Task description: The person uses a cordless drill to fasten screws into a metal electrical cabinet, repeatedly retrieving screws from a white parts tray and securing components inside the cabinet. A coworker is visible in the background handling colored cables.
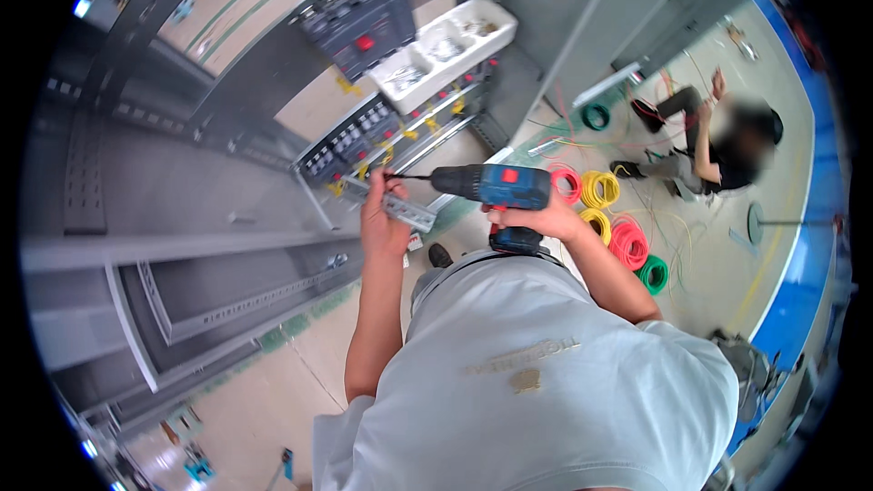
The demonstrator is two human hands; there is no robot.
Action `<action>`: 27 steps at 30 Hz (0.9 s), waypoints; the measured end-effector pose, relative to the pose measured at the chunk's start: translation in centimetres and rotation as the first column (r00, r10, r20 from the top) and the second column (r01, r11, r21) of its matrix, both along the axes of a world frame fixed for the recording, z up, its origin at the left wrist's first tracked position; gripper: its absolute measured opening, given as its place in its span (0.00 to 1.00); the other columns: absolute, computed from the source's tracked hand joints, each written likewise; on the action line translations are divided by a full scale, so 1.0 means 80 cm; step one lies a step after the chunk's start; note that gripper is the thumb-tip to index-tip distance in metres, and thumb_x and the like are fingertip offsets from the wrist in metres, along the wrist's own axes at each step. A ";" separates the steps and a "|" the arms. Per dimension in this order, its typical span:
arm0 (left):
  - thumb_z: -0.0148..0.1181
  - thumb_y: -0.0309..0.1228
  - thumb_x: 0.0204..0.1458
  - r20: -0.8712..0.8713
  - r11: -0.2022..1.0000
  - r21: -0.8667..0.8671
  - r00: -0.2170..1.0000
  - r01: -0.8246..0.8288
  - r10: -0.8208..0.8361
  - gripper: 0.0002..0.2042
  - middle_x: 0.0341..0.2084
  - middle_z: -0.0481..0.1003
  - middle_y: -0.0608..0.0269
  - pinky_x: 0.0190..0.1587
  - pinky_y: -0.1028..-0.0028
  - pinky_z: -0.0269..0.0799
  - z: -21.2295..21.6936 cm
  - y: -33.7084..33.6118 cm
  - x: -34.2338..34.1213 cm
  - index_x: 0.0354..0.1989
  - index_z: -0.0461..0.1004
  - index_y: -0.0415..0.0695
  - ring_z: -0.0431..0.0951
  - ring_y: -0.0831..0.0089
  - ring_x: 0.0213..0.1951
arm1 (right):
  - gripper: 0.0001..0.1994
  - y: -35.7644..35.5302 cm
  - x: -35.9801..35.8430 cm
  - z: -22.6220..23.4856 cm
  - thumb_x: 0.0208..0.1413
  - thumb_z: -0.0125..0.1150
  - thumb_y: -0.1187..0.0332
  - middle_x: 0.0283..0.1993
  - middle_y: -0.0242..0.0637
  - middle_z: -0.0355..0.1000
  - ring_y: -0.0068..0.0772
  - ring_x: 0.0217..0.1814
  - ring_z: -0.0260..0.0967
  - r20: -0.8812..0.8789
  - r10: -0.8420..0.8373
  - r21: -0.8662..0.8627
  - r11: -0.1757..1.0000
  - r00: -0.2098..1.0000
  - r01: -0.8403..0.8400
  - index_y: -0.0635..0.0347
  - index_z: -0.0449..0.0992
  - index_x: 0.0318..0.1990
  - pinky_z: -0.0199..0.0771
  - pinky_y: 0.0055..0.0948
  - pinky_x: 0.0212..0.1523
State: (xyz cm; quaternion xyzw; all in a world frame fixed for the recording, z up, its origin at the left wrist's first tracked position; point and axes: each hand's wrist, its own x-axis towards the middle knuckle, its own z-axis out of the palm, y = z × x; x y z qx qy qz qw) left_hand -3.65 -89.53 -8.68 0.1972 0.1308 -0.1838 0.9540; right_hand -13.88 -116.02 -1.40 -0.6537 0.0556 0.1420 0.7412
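- The right hand (544, 217) has its fingers wrapped around the grip of a blue and black cordless drill (496, 185) with a red patch on its body; the fingers are closed firmly on it.
- The drill is in front of the wearer's waist, lying roughly level, its chuck pointing left toward the other hand.
- A thin dark bit (416, 177) runs from the chuck and ends at the fingertips of the left hand (384, 211).
- The left fingers are bent inward around the bit's far end; whether they pinch the bit, a small fastener or something else, I cannot tell.
- A slotted silver metal rail (414, 212) slants past the left hand, below the bit, one end reaching toward the drill; whether that hand grips it is unclear.
- Beyond the hands, a white plastic tray (462, 71) with three compartments holds small parts, some apparently in clear bags.
- A large dark grey breaker (382, 23) with a red button stands just left of the tray, above a row of smaller black breakers (359, 132) with yellow tags.
- Right of the drill, yellow coils of wire (613, 189), red coils (637, 259) and a green coil (662, 280) lie on the pale floor.
- Farther right, a co-worker (732, 164) in dark clothing sits on the floor, hands raised.
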 end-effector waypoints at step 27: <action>0.37 0.75 0.56 -0.232 0.916 0.270 0.944 0.296 -0.236 0.37 0.28 0.66 0.63 0.42 0.64 0.62 -0.100 0.003 -0.104 0.31 0.66 0.46 0.65 0.65 0.34 | 0.14 -0.007 -0.015 -0.018 0.49 0.76 0.68 0.35 0.31 0.78 0.24 0.31 0.77 0.065 -0.174 0.220 0.963 0.983 0.156 0.61 0.78 0.40 0.80 0.29 0.32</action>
